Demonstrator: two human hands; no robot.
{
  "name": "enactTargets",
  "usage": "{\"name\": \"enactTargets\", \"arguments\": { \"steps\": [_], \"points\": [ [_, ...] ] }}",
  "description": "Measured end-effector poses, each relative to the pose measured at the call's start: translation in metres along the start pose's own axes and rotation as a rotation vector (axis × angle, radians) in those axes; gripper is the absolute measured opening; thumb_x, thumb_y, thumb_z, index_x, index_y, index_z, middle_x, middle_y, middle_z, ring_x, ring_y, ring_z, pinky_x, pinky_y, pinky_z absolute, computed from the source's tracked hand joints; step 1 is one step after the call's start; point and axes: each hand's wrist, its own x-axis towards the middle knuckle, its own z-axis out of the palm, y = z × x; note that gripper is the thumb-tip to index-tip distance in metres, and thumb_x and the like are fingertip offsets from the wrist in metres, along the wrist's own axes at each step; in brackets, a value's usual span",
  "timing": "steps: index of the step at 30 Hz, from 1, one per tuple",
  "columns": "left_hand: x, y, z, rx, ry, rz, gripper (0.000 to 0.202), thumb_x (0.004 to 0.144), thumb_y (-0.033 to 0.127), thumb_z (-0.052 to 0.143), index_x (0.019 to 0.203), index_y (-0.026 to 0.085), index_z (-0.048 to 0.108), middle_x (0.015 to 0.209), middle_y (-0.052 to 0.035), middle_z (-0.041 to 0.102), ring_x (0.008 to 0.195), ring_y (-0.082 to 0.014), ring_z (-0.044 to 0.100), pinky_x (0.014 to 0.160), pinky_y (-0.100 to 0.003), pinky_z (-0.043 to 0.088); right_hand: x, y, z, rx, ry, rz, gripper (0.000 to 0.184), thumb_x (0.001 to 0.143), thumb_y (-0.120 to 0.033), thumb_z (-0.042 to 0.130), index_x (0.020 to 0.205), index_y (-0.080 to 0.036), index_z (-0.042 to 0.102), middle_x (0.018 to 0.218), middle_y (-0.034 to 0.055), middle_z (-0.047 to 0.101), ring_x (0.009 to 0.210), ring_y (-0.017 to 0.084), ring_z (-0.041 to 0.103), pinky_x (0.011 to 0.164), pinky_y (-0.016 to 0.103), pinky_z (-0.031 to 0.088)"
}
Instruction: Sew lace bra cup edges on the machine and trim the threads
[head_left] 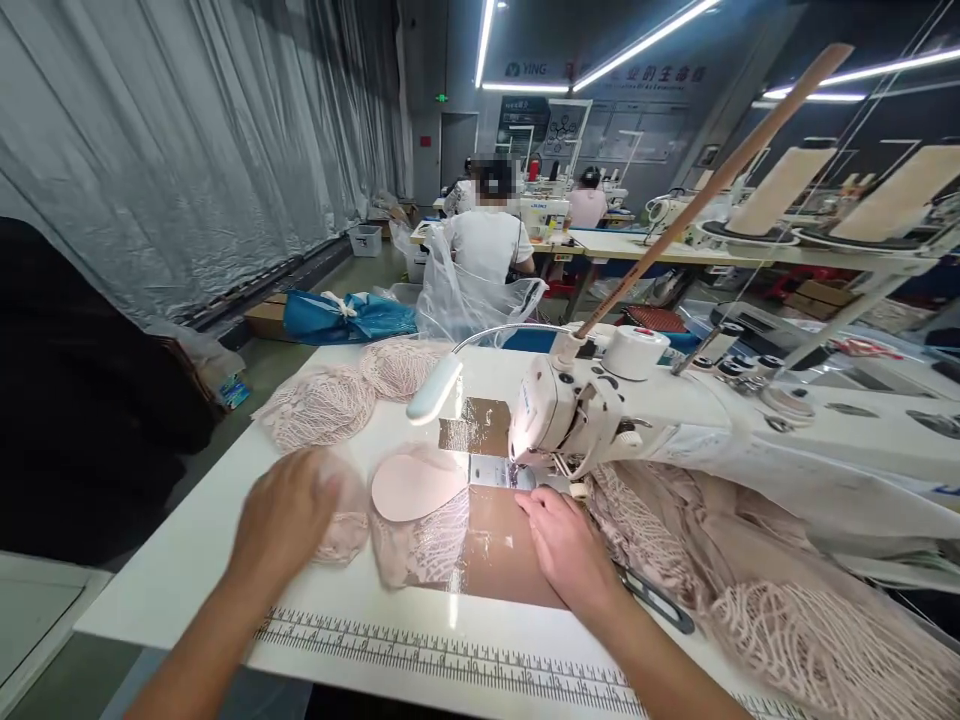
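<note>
Webbed lace (444, 542); smooth oval pad (415, 487)

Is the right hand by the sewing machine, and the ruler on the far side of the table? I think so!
Not quite: the head view shows the ruler on the near side of the table. The right hand is by the sewing machine.
</note>
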Motion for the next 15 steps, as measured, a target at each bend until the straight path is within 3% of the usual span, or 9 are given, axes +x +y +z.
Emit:
{"name": "enactTargets", "arguments": {
  "steps": [1,3,5,7,9,11,13,15],
  "points": [
    [-0.006,-0.019,-0.001,-0.012,-0.015,-0.101,0.037,0.089,0.040,0.039,0.100,0.011,0.059,0.115,-0.0222,0.061,0.109,-0.0380,0.055,0.091,-0.054,0.043,0.000,0.000,0.000,0.006,-0.001,0.004,0.039,0.087,-0.006,0.037,0.110,-0.014,0.066,0.096,0.0114,0.065,0.083,0.023,0.058,0.074,0.036,0.049],
    [-0.018,-0.046,-0.002,-0.028,-0.023,-0.150,0.034,0.088,0.037,0.035,0.086,0.013,0.059,0.114,-0.0230,0.061,0.108,-0.0387,0.056,0.087,-0.052,0.046,0.000,-0.001,-0.003,0.028,-0.001,0.010,0.039,0.086,-0.005,0.037,0.110,-0.013,0.066,0.098,0.0121,0.065,0.086,0.024,0.060,0.076,0.038,0.050],
    [-0.031,-0.057,-0.005,-0.117,-0.014,-0.192,0.033,0.090,0.038,0.032,0.085,0.016,0.057,0.104,-0.0169,0.065,0.098,-0.0325,0.062,0.077,-0.042,0.051,0.000,-0.003,-0.010,0.087,-0.001,0.014,0.038,0.087,-0.008,0.037,0.111,-0.013,0.066,0.104,0.0128,0.065,0.091,0.025,0.061,0.080,0.039,0.051],
    [-0.044,-0.054,-0.012,-0.372,0.033,-0.300,0.032,0.093,0.043,0.033,0.091,0.019,0.055,0.080,-0.0055,0.065,0.075,-0.0235,0.064,0.062,-0.031,0.052,-0.002,-0.008,-0.021,0.203,-0.024,0.020,0.035,0.091,-0.015,0.038,0.114,-0.015,0.064,0.112,0.0127,0.063,0.099,0.024,0.061,0.084,0.039,0.051],
    [-0.056,-0.040,-0.023,-0.672,0.096,-0.409,0.030,0.092,0.048,0.038,0.095,0.022,0.053,0.064,0.0025,0.057,0.056,-0.0168,0.057,0.051,-0.025,0.047,-0.005,-0.019,-0.036,0.359,-0.075,0.039,0.033,0.093,-0.023,0.040,0.117,-0.018,0.062,0.121,0.0124,0.060,0.106,0.025,0.059,0.089,0.039,0.050],
    [-0.065,-0.017,-0.032,-0.796,0.147,-0.404,0.029,0.091,0.050,0.044,0.094,0.023,0.053,0.067,0.0026,0.056,0.054,-0.0147,0.053,0.051,-0.024,0.045,-0.009,-0.037,-0.050,0.528,-0.141,0.071,0.036,0.091,-0.030,0.046,0.124,-0.020,0.058,0.129,0.0130,0.055,0.112,0.026,0.056,0.094,0.041,0.048],
    [-0.071,0.014,-0.037,-0.767,0.163,-0.266,0.026,0.090,0.047,0.047,0.090,0.023,0.055,0.085,-0.0016,0.062,0.069,-0.0168,0.058,0.058,-0.024,0.047,-0.009,-0.062,-0.061,0.710,-0.217,0.104,0.055,0.087,-0.034,0.054,0.139,-0.022,0.043,0.137,0.0139,0.048,0.120,0.028,0.051,0.098,0.045,0.045],
    [-0.075,0.047,-0.038,-0.784,0.104,-0.069,0.022,0.092,0.043,0.045,0.090,0.024,0.057,0.101,-0.0036,0.063,0.089,-0.0202,0.060,0.070,-0.026,0.049,-0.006,-0.086,-0.063,0.939,-0.266,0.091,0.077,0.081,-0.035,0.062,0.147,-0.020,0.026,0.144,0.0154,0.040,0.127,0.029,0.044,0.100,0.044,0.042]
  ]
}}
